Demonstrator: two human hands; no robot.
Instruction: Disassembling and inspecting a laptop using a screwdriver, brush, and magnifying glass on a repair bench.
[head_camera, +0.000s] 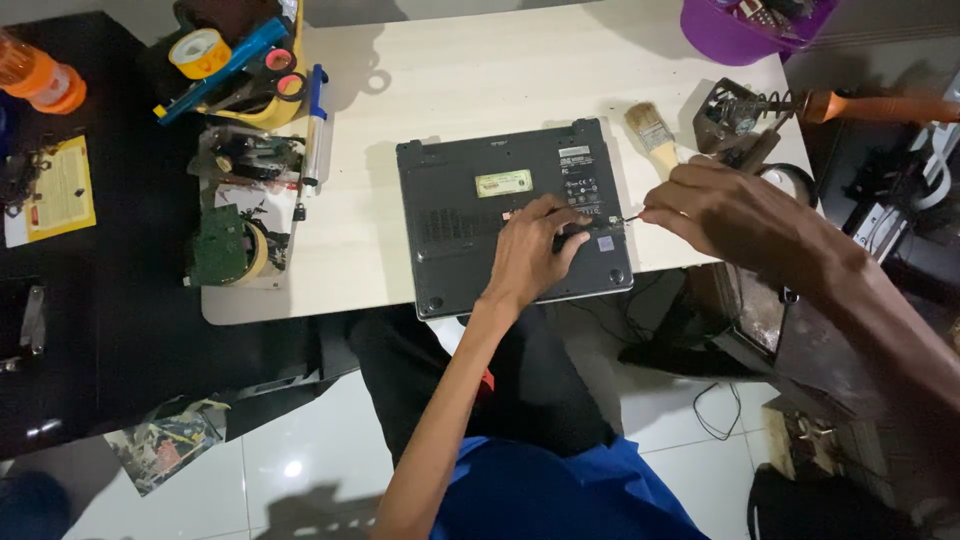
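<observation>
A dark laptop (515, 215) lies upside down on the pale table (480, 70), its near edge hanging just over the table's front edge. The left hand (530, 250) rests flat on the laptop's underside, fingers spread and pressing down near the right corner, gripping nothing. The right hand (725, 210) comes in from the right, fingers pinched around a thin tool (628, 217) whose tip touches the laptop's right edge, just beside the left fingertips. A paintbrush (652, 135) lies on the table behind the right hand, close to the laptop's far corner. A green circuit board (218, 245) sits well apart on the table's left side.
</observation>
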